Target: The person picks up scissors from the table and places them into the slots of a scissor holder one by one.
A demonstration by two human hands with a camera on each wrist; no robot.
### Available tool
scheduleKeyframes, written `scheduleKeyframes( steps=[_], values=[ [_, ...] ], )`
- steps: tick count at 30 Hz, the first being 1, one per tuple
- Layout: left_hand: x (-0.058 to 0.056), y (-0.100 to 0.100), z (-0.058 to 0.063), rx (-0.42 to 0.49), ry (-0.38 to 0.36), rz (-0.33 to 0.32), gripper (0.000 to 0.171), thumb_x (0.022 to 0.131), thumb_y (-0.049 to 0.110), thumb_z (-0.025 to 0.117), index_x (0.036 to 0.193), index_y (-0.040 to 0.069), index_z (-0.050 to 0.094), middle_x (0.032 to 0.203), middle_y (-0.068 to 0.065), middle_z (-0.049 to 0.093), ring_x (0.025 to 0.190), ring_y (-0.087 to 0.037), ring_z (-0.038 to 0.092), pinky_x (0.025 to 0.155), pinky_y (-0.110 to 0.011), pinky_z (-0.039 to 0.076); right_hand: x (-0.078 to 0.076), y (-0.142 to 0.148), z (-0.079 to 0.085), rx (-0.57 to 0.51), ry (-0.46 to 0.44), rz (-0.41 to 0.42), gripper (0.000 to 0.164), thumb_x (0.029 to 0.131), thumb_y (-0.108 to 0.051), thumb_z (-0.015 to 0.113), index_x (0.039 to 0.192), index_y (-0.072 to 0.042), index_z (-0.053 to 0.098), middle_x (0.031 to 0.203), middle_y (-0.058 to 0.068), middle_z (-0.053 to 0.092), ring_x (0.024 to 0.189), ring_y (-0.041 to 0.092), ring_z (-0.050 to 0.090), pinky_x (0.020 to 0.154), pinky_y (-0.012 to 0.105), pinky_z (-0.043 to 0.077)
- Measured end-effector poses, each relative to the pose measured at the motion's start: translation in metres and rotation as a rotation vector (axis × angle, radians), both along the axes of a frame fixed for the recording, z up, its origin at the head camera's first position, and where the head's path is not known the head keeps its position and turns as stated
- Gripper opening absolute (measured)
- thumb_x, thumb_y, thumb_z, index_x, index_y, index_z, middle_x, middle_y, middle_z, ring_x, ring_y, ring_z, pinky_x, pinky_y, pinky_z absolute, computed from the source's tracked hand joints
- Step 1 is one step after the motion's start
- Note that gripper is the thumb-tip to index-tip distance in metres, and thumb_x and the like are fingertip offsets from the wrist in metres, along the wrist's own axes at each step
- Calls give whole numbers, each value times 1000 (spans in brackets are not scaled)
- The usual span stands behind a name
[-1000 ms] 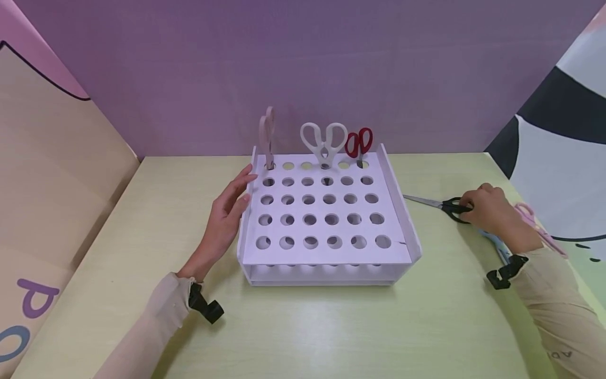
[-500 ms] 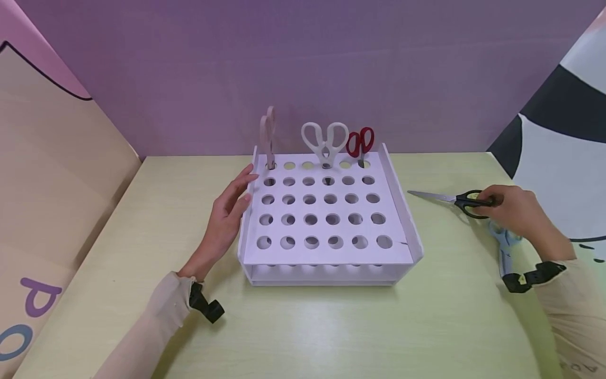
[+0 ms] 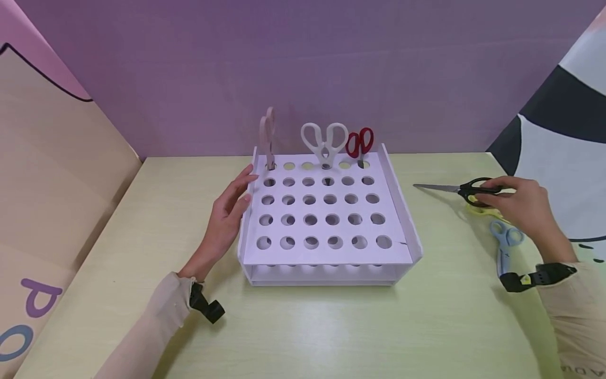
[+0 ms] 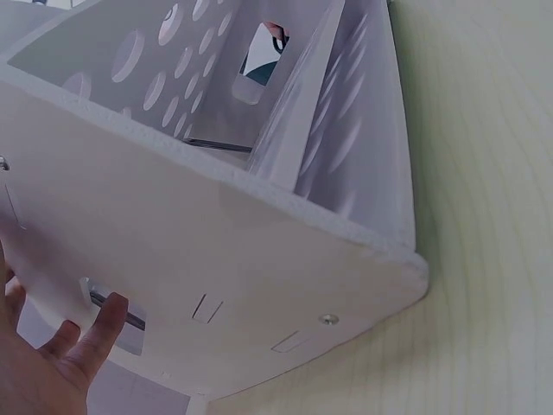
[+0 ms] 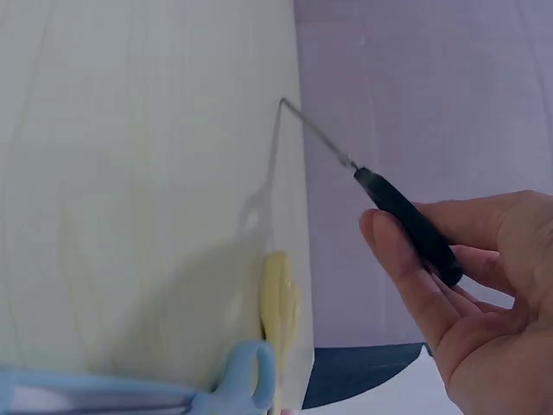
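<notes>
My right hand (image 3: 527, 208) pinches black-handled scissors (image 3: 480, 190) by the handles, thumb on one side and fingers on the other. Their closed blades point left toward the rack; in the right wrist view the tip meets its own shadow on the table. My left hand (image 3: 222, 210) rests its fingers against the left side wall of a white rack (image 3: 298, 252) with rows of round holes. In the left wrist view, the fingertips lie by a slot in that wall. Pink scissors (image 3: 267, 131), white scissors (image 3: 324, 142) and red scissors (image 3: 360, 142) stand upright in the back row, handles up.
Light blue scissors (image 3: 505, 245) lie on the table below my right hand. Yellow scissors (image 5: 278, 298) lie just behind them, partly hidden by the hand in the head view. A purple backdrop (image 3: 303, 73) rises at the table's back edge.
My right hand has drawn the black scissors right, then back and slightly up, uncovering the blue scissors and part of the yellow ones. The left hand and rack have stayed put.
</notes>
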State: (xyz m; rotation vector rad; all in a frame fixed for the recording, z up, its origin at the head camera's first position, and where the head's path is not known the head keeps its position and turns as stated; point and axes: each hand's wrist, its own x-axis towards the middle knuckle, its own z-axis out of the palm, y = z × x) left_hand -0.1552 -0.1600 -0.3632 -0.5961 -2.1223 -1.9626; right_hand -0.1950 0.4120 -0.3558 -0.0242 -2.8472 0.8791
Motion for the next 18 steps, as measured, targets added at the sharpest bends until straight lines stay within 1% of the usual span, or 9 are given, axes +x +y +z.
scheduleKeyframes(
  steps=[3, 4, 5, 7, 10, 12, 14, 16, 18],
  values=[
    [0, 1, 1, 9, 5, -8, 38, 104, 7, 46, 142, 2, 50, 160, 7, 34, 145, -17, 35, 107, -24, 42, 3, -4, 6, -73, 29, 3, 37, 91, -26, 73, 114, 3, 67, 76, -29, 64, 68, -27, 51, 65, 13, 37],
    [0, 1, 1, 12, 7, -10, 38, 104, 7, 46, 142, 2, 50, 160, 6, 34, 145, -17, 35, 107, -24, 42, 4, -6, 8, -102, 42, 7, 36, 92, -24, 72, 115, 3, 66, 74, -34, 61, 68, -26, 53, 64, 11, 37],
    [0, 1, 1, 13, 8, -10, 38, 104, 7, 46, 142, 2, 50, 160, 6, 34, 145, -18, 35, 107, -24, 42, 5, -8, 11, -130, 58, 10, 34, 93, -22, 71, 115, 3, 66, 73, -36, 61, 68, -24, 56, 62, 11, 37],
    [0, 1, 1, 12, 9, -7, 38, 104, 7, 46, 142, 1, 50, 160, 6, 34, 145, -18, 35, 107, -24, 41, 7, -11, 16, -181, 91, 21, 27, 95, -18, 68, 115, -1, 66, 76, -36, 63, 69, -21, 59, 57, 14, 36],
    [0, 0, 1, 9, 5, -1, 38, 105, 7, 46, 142, 2, 50, 160, 6, 34, 146, -18, 34, 107, -24, 41, 10, -18, 22, -222, 145, 23, 20, 96, -13, 65, 116, -13, 66, 85, -31, 63, 69, -17, 62, 44, 21, 32],
    [0, 0, 1, 6, 1, 1, 38, 105, 8, 46, 142, 2, 50, 160, 6, 34, 146, -18, 34, 107, -24, 41, 12, -22, 26, -223, 199, 31, 23, 96, -8, 65, 118, -16, 65, 90, -28, 61, 70, -17, 62, 43, 16, 32],
    [1, 0, 1, 5, -1, 2, 38, 105, 9, 46, 142, 3, 50, 160, 7, 34, 145, -17, 34, 108, -24, 41, 13, -27, 30, -226, 261, 38, 27, 94, -4, 65, 119, -15, 66, 91, -26, 61, 69, -17, 62, 41, 15, 29],
    [1, 0, 1, 1, -3, 1, 38, 105, 9, 46, 142, 4, 50, 159, 8, 34, 145, -16, 34, 109, -26, 40, 15, -34, 35, -240, 324, 56, 29, 92, 1, 66, 118, -11, 67, 91, -24, 63, 68, -16, 63, 41, 13, 28],
    [1, 0, 0, -4, 0, 3, 38, 105, 9, 46, 142, 4, 50, 159, 8, 34, 145, -15, 34, 112, -26, 37, 18, -40, 41, -257, 369, 71, 30, 91, 4, 66, 118, -9, 67, 91, -23, 64, 68, -15, 63, 42, 12, 29]
  ],
)
